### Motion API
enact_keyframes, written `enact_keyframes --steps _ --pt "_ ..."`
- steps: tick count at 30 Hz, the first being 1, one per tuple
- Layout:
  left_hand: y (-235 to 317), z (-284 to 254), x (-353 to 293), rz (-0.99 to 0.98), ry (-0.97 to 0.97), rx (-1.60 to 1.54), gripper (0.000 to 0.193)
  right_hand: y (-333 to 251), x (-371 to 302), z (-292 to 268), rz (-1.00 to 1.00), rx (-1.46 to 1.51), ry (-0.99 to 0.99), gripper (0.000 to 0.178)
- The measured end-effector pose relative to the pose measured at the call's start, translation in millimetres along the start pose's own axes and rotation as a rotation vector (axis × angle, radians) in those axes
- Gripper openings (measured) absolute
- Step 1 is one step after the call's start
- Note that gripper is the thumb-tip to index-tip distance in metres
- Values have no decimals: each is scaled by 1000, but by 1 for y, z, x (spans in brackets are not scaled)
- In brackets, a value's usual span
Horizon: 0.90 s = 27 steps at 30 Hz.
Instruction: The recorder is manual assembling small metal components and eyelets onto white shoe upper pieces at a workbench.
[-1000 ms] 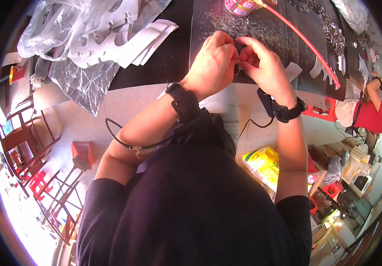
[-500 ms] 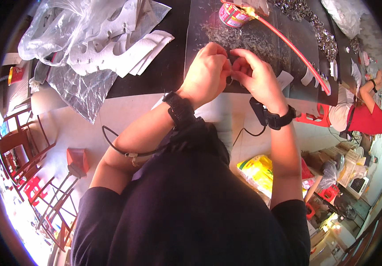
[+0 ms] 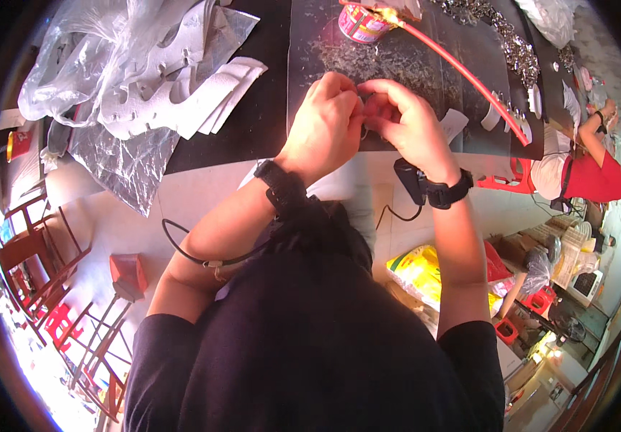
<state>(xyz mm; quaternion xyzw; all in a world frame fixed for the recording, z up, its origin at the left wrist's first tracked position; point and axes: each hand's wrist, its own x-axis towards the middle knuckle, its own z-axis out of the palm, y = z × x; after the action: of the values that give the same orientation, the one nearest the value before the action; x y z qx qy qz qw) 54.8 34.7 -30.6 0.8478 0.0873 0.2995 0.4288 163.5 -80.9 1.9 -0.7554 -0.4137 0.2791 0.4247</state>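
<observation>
Black desk lay below; the hands met at a tiny piece, grip unclear; a slip risked dropping it.

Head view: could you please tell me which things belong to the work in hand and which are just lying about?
Work in hand: left hand, right hand, small item between them, mostly hidden.

Lying about, it seems, all untouched: pink can, red tube, pale cut-out sheets, shiny metal pile, yellow bag, red dustpan.
</observation>
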Motion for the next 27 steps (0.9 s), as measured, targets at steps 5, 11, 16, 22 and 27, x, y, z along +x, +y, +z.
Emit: enact_keyframes --steps 5,11,16,22,27 --pt "-3 0 -2 0 -21 -28 11 1 -2 2 57 73 9 34" --pt "-4 -2 -2 14 -46 -26 9 -5 -5 2 50 1 5 35" --pt "-4 0 -4 16 -36 -6 8 -4 -5 4 64 -10 -9 35" --pt "-1 1 -2 -13 -10 -6 8 0 -4 8 70 86 55 33" --pt "-7 -2 0 -48 -69 -85 9 -7 -3 5 133 50 -10 34"
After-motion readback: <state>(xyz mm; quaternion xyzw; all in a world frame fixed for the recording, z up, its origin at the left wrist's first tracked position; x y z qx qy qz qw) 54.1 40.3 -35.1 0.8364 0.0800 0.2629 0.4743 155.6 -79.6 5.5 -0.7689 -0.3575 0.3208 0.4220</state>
